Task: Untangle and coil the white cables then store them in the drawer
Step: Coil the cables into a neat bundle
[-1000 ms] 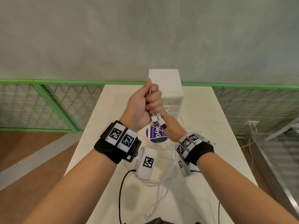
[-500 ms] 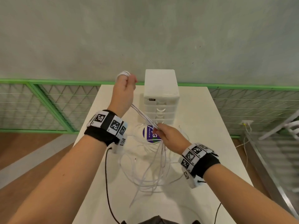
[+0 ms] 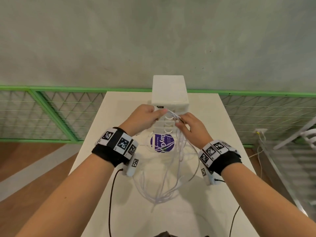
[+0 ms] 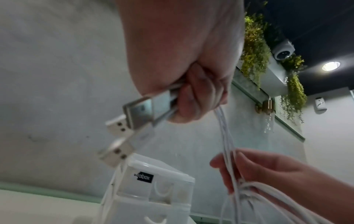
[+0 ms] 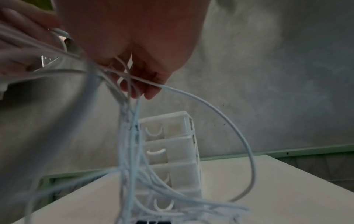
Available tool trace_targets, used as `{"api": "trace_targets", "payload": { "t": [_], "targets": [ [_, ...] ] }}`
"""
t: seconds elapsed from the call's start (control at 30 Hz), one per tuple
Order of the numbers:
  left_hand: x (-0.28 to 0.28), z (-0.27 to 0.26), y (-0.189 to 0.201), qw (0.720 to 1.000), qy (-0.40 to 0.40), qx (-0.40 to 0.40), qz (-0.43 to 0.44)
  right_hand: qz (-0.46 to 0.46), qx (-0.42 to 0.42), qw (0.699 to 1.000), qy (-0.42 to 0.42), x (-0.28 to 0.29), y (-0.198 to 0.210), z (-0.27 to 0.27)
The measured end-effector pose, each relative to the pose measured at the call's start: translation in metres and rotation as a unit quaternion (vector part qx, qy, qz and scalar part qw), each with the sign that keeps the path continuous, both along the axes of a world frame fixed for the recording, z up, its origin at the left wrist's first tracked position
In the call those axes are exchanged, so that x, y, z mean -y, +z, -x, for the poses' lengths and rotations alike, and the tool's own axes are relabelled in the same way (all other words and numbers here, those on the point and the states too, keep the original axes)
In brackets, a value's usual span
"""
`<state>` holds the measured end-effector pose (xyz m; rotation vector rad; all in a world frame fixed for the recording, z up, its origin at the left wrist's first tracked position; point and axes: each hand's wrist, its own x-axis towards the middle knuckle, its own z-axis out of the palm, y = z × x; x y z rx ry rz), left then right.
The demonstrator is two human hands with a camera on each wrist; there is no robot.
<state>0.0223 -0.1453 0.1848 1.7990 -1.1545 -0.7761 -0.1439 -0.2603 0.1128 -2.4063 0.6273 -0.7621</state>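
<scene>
Several tangled white cables (image 3: 159,199) hang from both hands in loops down to the white table (image 3: 213,211). My left hand (image 3: 160,113) grips a bundle of their ends; several USB plugs (image 4: 138,110) stick out of its fist (image 4: 191,103). Just to its right, my right hand (image 3: 179,121) pinches the same strands (image 4: 226,136) a short way along, and they run through its fingers (image 5: 141,89). Both hands hover in front of the top of the white drawer unit (image 3: 168,89), whose drawers (image 5: 172,144) look closed.
A round purple sticker (image 3: 162,142) lies on the table at the foot of the drawer unit, under the cables. Black wrist-camera leads (image 3: 111,194) trail off the near edge. A green mesh railing (image 3: 51,117) and a grey wall stand behind the table.
The left hand, raised high and to the left half a second ago with the cables stretched taut, has come down to meet the right hand in front of the drawer unit. The loops hang slack.
</scene>
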Motion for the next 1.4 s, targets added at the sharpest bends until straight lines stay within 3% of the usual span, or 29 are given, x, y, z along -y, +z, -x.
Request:
{"api": "trace_targets", "payload": {
  "t": [0.17, 0.27, 0.37, 0.43, 0.5, 0.6, 0.7, 0.83, 0.93, 1.2, 1.33, 1.4],
  "targets": [
    [-0.004, -0.031, -0.012, 0.986, 0.151, 0.028, 0.058, -0.010, 0.029, 0.999, -0.037, 0.002, -0.025, 0.012],
    [-0.012, -0.051, -0.019, 0.973, 0.216, 0.014, 0.076, -0.028, 0.026, 0.992, -0.122, 0.012, -0.032, 0.024],
    [-0.020, -0.059, -0.019, 0.979, 0.193, -0.014, 0.068, -0.086, -0.078, 0.969, -0.216, 0.026, -0.044, 0.039],
    [-0.021, -0.048, -0.018, 0.989, 0.134, 0.047, 0.041, -0.122, -0.202, 0.942, -0.241, 0.031, -0.052, 0.043],
    [-0.019, -0.035, -0.016, 0.991, 0.091, 0.088, 0.035, -0.131, -0.256, 0.925, -0.247, 0.027, -0.052, 0.038],
    [-0.012, -0.021, -0.016, 0.994, 0.063, 0.079, 0.044, -0.114, -0.159, 0.969, -0.152, 0.013, -0.037, 0.021],
    [-0.010, -0.014, -0.015, 0.995, 0.055, 0.058, 0.053, -0.029, -0.096, 0.993, -0.057, -0.001, -0.021, 0.002],
    [-0.014, -0.008, -0.010, 0.996, 0.069, -0.009, 0.049, 0.017, -0.064, 0.996, -0.065, 0.001, -0.023, -0.005],
    [-0.015, -0.010, -0.011, 0.996, 0.076, -0.043, 0.028, -0.029, -0.062, 0.996, -0.058, 0.003, -0.024, 0.001],
    [-0.016, -0.013, -0.012, 0.999, 0.043, -0.012, -0.019, -0.218, -0.040, 0.974, -0.040, 0.001, -0.013, 0.000],
    [-0.013, -0.008, -0.005, 0.999, 0.037, -0.016, 0.015, -0.334, -0.123, 0.934, 0.041, -0.007, -0.007, -0.010],
    [-0.010, -0.006, -0.004, 0.999, 0.037, 0.006, 0.031, -0.351, -0.193, 0.912, 0.087, -0.015, -0.005, -0.015]
  ]
}}
